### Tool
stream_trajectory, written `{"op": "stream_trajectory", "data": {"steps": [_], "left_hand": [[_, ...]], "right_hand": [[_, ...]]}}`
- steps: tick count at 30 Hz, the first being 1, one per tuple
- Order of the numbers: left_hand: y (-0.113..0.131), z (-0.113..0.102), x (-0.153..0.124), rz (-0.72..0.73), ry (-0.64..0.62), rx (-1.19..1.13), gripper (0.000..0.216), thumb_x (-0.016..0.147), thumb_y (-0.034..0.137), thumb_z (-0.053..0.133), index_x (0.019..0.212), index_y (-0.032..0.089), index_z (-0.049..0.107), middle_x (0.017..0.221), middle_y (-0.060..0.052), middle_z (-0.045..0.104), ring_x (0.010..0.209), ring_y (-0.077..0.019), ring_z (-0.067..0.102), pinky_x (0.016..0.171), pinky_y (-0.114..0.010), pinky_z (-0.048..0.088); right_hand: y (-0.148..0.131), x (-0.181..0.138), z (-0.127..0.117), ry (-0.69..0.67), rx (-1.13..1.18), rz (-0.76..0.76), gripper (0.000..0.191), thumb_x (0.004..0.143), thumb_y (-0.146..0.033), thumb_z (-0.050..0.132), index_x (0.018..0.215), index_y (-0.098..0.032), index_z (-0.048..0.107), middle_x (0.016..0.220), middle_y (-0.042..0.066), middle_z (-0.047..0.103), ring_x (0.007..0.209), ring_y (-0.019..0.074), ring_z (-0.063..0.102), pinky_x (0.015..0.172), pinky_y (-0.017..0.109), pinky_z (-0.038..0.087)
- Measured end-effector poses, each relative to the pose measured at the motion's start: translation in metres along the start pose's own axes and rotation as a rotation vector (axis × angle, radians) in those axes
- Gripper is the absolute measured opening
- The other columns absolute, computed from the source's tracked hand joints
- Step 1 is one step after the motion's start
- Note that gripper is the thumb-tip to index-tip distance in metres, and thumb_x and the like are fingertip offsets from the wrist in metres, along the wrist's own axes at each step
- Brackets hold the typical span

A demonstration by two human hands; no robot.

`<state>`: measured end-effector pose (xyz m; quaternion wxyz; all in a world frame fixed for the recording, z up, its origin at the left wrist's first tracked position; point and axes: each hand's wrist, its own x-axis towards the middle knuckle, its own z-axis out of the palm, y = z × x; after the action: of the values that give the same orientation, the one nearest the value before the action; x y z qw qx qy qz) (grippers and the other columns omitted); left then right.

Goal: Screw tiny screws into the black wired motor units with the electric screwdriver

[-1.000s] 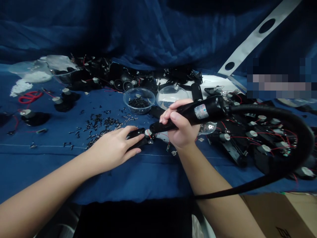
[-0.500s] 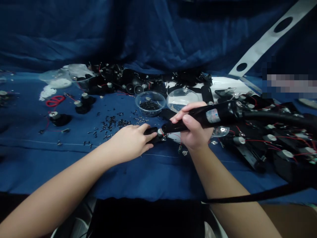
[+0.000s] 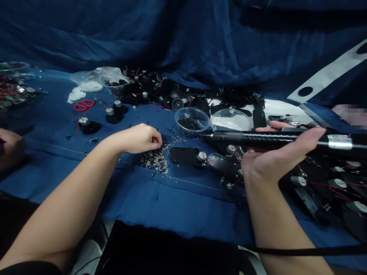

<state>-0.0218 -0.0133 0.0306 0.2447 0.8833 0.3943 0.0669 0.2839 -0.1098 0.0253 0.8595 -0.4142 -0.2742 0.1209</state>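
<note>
My right hand (image 3: 275,156) holds a black electric screwdriver (image 3: 252,136), its bit pointing left and its body lying level between thumb and fingers. Just past the bit stands a clear plastic bowl (image 3: 207,123) of small dark screws. My left hand (image 3: 145,139) is closed in a pinch at the upper edge of a pile of loose screws (image 3: 156,160); whatever its fingertips hold is hidden. Between my hands a flat black oblong housing (image 3: 184,156) lies on the blue cloth, untouched, with a small white motor (image 3: 202,156) and red wire at its right end.
Wired black parts (image 3: 315,191) crowd the right side. A clear lid (image 3: 232,119) lies beside the bowl. Red-handled scissors (image 3: 84,105) and white bits (image 3: 77,94) are at the back left. Another person's hand (image 3: 11,148) shows at the left edge, another hand (image 3: 349,114) at far right.
My left hand has let go of the black housing and moved left to the screws. My right hand has drawn the screwdriver rightward, off the housing. The view has shifted too.
</note>
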Motion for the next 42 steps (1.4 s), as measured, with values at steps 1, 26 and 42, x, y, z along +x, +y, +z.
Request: {"op": "stream_trajectory", "data": {"steps": [1, 26, 42], "left_hand": [[0.002, 0.001, -0.002, 0.005, -0.074, -0.064, 0.011, 0.075, 0.028, 0.072, 0.079, 0.027, 0.082, 0.075, -0.001, 0.075, 0.066, -0.0183, 0.065, 0.068, -0.029, 0.047], [0.019, 0.026, 0.007, 0.006, -0.341, -0.012, 0.011, 0.086, 0.032, 0.073, 0.083, 0.021, 0.077, 0.076, 0.001, 0.077, 0.070, -0.0157, 0.069, 0.065, -0.026, 0.047], [0.041, 0.054, 0.007, 0.388, 0.471, -0.536, 0.020, 0.083, 0.022, 0.085, 0.102, 0.016, 0.080, 0.085, -0.005, 0.082, 0.072, -0.0142, 0.075, 0.074, -0.027, 0.063]], "right_hand": [[0.003, 0.001, -0.001, -0.027, 0.017, 0.047, 0.048, 0.090, -0.068, 0.064, 0.077, -0.023, 0.076, 0.065, 0.008, 0.063, 0.053, 0.0207, 0.060, 0.040, 0.038, 0.040], [0.009, -0.002, 0.003, -0.049, -0.011, 0.196, 0.060, 0.088, -0.080, 0.052, 0.076, -0.024, 0.071, 0.065, 0.006, 0.064, 0.045, 0.0161, 0.053, 0.033, 0.032, 0.033], [-0.001, -0.021, 0.004, -0.184, 0.085, 0.063, 0.062, 0.099, -0.074, 0.039, 0.081, -0.025, 0.072, 0.063, 0.001, 0.063, 0.053, 0.0156, 0.059, 0.048, 0.031, 0.047]]}}
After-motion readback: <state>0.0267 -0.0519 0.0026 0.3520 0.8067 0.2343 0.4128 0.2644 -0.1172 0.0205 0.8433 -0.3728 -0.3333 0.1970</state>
